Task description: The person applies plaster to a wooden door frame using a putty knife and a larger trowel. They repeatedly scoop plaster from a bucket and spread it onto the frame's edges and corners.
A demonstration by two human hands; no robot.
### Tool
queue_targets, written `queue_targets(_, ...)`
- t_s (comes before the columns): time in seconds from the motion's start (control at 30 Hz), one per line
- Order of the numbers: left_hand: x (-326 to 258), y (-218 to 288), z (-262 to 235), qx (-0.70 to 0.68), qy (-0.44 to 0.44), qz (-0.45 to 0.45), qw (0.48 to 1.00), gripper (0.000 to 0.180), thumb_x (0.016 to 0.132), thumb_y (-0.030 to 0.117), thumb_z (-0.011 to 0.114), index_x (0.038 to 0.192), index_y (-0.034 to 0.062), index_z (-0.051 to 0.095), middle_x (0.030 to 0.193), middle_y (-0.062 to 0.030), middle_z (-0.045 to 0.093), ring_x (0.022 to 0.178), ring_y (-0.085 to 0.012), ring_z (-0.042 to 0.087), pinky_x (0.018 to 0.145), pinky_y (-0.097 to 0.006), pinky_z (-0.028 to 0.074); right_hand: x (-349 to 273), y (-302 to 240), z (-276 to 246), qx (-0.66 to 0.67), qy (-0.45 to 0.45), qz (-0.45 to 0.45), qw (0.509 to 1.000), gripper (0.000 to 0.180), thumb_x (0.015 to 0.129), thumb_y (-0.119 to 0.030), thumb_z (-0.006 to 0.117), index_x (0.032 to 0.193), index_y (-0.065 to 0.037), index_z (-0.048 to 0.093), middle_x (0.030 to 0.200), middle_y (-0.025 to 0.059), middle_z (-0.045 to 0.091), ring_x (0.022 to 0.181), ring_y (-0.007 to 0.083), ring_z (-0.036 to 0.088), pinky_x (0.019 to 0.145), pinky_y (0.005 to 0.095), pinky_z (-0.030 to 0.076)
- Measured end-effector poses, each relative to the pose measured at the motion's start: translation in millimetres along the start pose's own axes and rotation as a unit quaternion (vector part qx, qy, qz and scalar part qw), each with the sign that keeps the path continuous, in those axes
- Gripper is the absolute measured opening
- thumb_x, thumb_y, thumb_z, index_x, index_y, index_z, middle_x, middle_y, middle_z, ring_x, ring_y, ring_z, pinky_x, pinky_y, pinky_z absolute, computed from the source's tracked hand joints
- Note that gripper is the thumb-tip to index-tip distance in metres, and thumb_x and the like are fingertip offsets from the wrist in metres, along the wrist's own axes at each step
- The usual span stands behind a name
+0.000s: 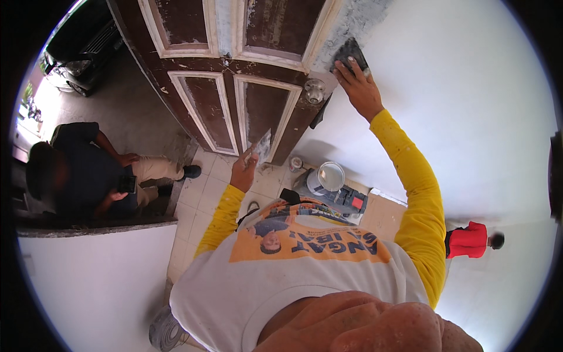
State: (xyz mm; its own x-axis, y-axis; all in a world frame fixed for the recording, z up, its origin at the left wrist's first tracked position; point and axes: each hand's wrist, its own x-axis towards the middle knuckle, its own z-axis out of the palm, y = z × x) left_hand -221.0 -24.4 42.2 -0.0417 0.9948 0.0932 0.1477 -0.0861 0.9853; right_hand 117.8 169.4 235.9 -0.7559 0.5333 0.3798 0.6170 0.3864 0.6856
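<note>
My right hand point(362, 92) reaches up with its fingers on a dark, square, flat spreader point(353, 51), holding it against the wall beside the door's edge. Grey filler point(362, 17) smears the white wall around it. Lower down, my left hand point(243, 173) grips a flat putty blade point(261, 148) coated in grey-white filler. This blade is held in front of the lower part of the brown panelled door point(229, 66), apart from the other hand. Pale, patchy frames edge the door's panels.
A round metal doorknob point(315, 91) juts out below my right hand. On the tiled floor point(202, 186) stand a white bucket point(330, 177), a small can point(295, 163) and a black case. One person point(82, 164) is at the left doorway, another in red point(469, 240) at right.
</note>
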Motion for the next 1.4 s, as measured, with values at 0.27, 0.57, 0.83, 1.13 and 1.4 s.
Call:
queue_targets(0.27,3.8,-10.6,10.6,0.012,-0.003,0.030,0.999,0.054,0.102,0.043,0.056,0.136,0.0008,0.057,0.096,-0.0035,0.066,0.086,-0.0109,0.056,0.078,-0.027,0.047,10.0,-9.0,10.3,0.044,-0.012,-0.024,0.999,0.052,0.090,-0.013,0.058,0.142,-0.017,0.054,0.160,-0.0041,0.034,0.149,0.0246,0.026,0.103,0.0424,0.049)
queue_targets(0.57,-2.6,-11.7,5.6,0.030,-0.003,0.010,0.999,0.051,0.102,0.038,0.058,0.136,-0.0008,0.057,0.106,-0.0082,0.069,0.095,-0.0148,0.062,0.086,-0.028,0.049,-23.9,5.7,22.4,0.007,-0.009,0.040,0.999,0.059,0.089,-0.012,0.058,0.147,-0.022,0.049,0.161,-0.0068,0.032,0.148,0.0255,0.027,0.096,0.0415,0.054)
queue_targets(0.83,-9.8,13.0,-4.8,0.046,-0.017,-0.022,0.999,0.048,0.104,0.035,0.056,0.137,0.0006,0.057,0.116,-0.0129,0.069,0.104,-0.0167,0.062,0.094,-0.030,0.047,-53.3,-7.3,50.5,0.027,-0.033,0.086,0.995,0.064,0.089,-0.009,0.057,0.150,-0.025,0.046,0.162,-0.0085,0.029,0.147,0.0259,0.028,0.093,0.0426,0.055)
queue_targets(1.13,-15.4,10.7,-7.7,0.042,0.012,0.006,0.999,0.050,0.103,0.039,0.056,0.138,0.0028,0.057,0.111,-0.0134,0.069,0.103,-0.0175,0.063,0.091,-0.030,0.048,-83.7,-7.3,46.0,0.025,-0.036,0.101,0.994,0.061,0.090,-0.010,0.055,0.149,-0.024,0.047,0.161,-0.0078,0.032,0.148,0.0260,0.028,0.095,0.0389,0.052)
queue_targets(1.4,-9.4,9.5,-0.8,0.069,0.009,0.012,0.997,0.052,0.102,0.040,0.058,0.137,0.0022,0.058,0.104,-0.0113,0.070,0.093,-0.0171,0.063,0.083,-0.030,0.049,-10.9,-28.0,13.0,0.024,0.010,0.002,1.000,0.047,0.091,-0.016,0.055,0.138,-0.011,0.056,0.157,0.0024,0.038,0.149,0.0278,0.026,0.105,0.0418,0.045)
